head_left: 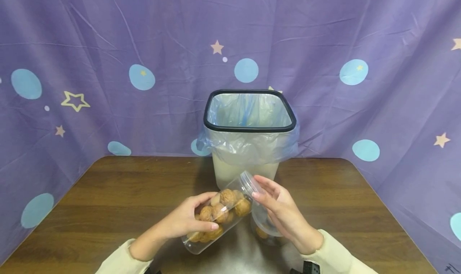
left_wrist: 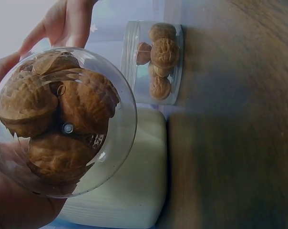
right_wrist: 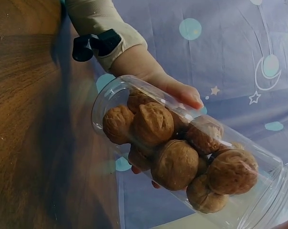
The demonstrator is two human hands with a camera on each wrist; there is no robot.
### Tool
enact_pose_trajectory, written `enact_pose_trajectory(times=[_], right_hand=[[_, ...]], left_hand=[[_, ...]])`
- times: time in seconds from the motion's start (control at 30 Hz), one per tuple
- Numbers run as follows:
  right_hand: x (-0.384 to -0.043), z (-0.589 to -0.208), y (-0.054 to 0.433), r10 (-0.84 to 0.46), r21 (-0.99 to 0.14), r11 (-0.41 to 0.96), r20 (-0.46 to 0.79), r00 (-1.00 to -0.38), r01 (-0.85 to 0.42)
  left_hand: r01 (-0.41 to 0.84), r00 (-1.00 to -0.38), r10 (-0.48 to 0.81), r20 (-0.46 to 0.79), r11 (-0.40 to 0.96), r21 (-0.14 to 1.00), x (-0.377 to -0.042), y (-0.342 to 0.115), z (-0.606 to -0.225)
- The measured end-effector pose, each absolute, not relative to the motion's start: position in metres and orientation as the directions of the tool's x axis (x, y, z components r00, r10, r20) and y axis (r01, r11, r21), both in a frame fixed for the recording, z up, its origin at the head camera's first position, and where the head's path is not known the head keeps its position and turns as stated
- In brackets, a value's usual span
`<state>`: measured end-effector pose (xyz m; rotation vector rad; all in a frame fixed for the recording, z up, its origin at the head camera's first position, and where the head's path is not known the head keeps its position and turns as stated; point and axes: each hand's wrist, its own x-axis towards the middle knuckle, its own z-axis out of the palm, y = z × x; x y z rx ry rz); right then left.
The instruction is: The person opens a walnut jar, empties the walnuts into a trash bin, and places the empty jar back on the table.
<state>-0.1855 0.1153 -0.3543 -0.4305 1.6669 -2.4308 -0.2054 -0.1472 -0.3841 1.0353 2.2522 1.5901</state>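
Observation:
My left hand [head_left: 187, 218] grips a clear plastic jar [left_wrist: 127, 138] of walnuts [right_wrist: 175, 164] round its body, thumb along the near side. The jar is tilted, its ridged top end up to the right toward the bin and its base low at the left. At that top end my right hand [head_left: 282, 212] pinches the clear lid [head_left: 248, 182] between thumb and fingers. Below the right hand a second clear jar [left_wrist: 177, 78] stands on the table, with several walnuts [left_wrist: 164, 52] inside; the hand partly hides it in the head view.
A cream bin [head_left: 245, 174] with a black rim [head_left: 250, 129] and a bluish plastic liner [head_left: 259, 148] stands at the back middle of the wooden table [head_left: 144, 182]. Behind the table hangs a purple cloth [head_left: 180, 65] with stars and blue dots.

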Motion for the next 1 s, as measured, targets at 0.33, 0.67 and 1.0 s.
enact_pose_trajectory(times=[0.33, 0.67, 1.0], right_hand=[[-0.186, -0.354, 0.116, -0.304, -0.929, -0.364, 0.182, -0.935, -0.062], [-0.188, -0.358, 0.119, -0.346, -0.903, -0.402, 0.301, -0.889, -0.150], [-0.196, -0.365, 0.125, -0.467, -0.847, -0.493, 0.452, -0.760, -0.200]], left_hand=[[0.433, -0.711, 0.661, 0.241, 0.141, 0.890, -0.204, -0.147, -0.381], [0.368, -0.669, 0.705, 0.237, 0.036, 0.929, -0.203, -0.147, -0.378], [0.329, -0.580, 0.763, 0.286, -0.102, 0.939, -0.205, -0.148, -0.381]])
